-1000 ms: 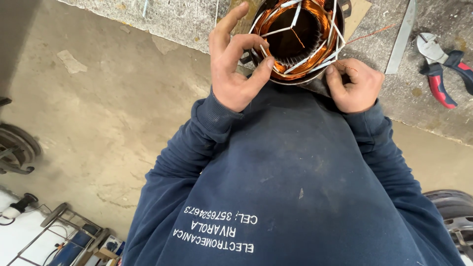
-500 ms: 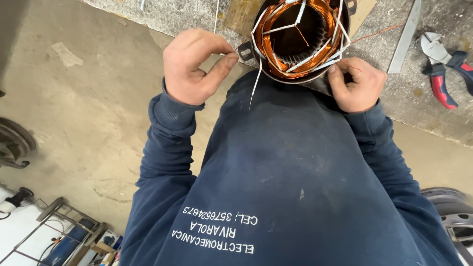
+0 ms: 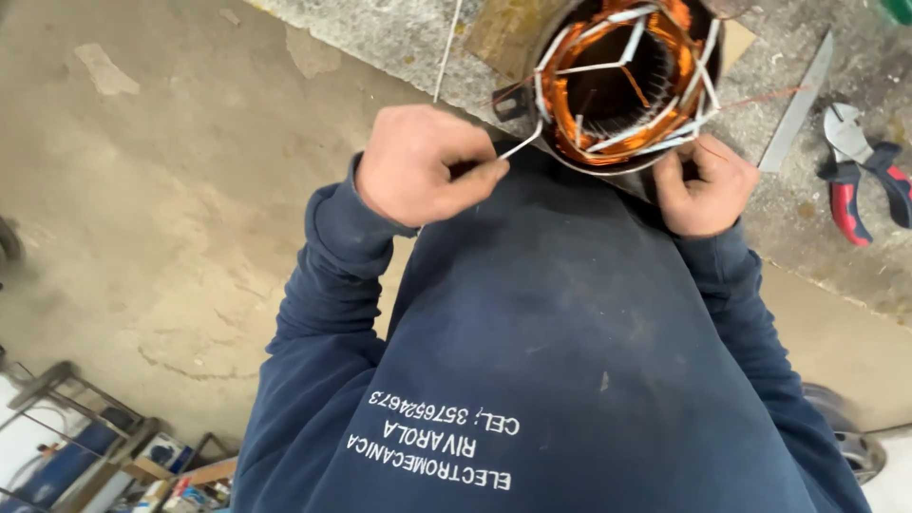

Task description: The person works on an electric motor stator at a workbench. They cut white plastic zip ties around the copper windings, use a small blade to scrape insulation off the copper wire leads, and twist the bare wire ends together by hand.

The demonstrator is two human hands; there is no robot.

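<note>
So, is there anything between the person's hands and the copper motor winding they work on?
Nothing visible. The left hand pinches a white strand leading straight to the stator winding; the right hand rests against its lower rim. The pliers and metal strip lie off to the right.

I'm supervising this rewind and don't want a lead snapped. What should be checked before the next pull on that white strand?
1. Left hand pinches the white strand: ok.
2. Right hand steadies the motor stator at its rim: ok.
3. Strand taut and unkinked: ok, though its far end is hidden.
4. Copper windings undamaged: cannot tell.
5. Pliers lying on the bench, clear of the hands: ok.
</note>
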